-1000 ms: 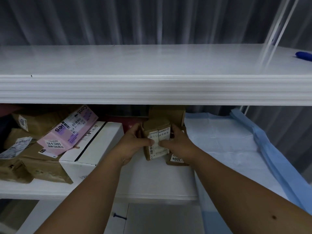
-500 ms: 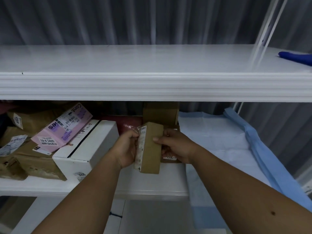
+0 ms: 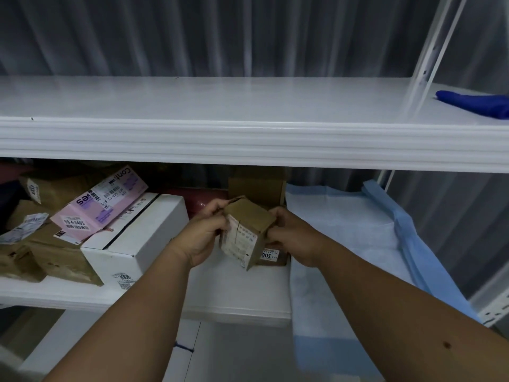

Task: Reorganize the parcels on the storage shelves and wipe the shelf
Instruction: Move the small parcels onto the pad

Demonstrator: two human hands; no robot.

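Head view: both hands hold a small brown cardboard parcel (image 3: 246, 230) in the air, just in front of the lower shelf (image 3: 237, 288) and tilted with one corner pointing down. The left hand (image 3: 205, 235) grips the parcel's left side, with its fingers (image 3: 217, 209) clamped over the upper left edge. The right hand (image 3: 296, 238) grips the right side, with its fingers (image 3: 275, 216) clamped on the upper right edge. A white printed label covers the parcel face turned toward the camera. Directly behind the held parcel, a second brown box (image 3: 271, 256) with a white numbered sticker rests on the lower shelf, and a taller cardboard box (image 3: 256, 186) stands behind that one. To the left on the same shelf lies a white carton (image 3: 140, 241), with a pink labelled parcel (image 3: 102, 205) leaning across its top. Several brown paper-wrapped parcels (image 3: 52, 255) are stacked at the far left, touching the white carton. A dark red item (image 3: 203, 199) lies at the back, between the white carton and the cardboard boxes. To the right of the shelf section, a light blue sheet (image 3: 358, 244) covers the surface. The upper shelf (image 3: 220, 103) is white and bare across its middle. A dark blue cloth (image 3: 476, 103) lies at its far right end, beyond a white upright post (image 3: 429, 53).
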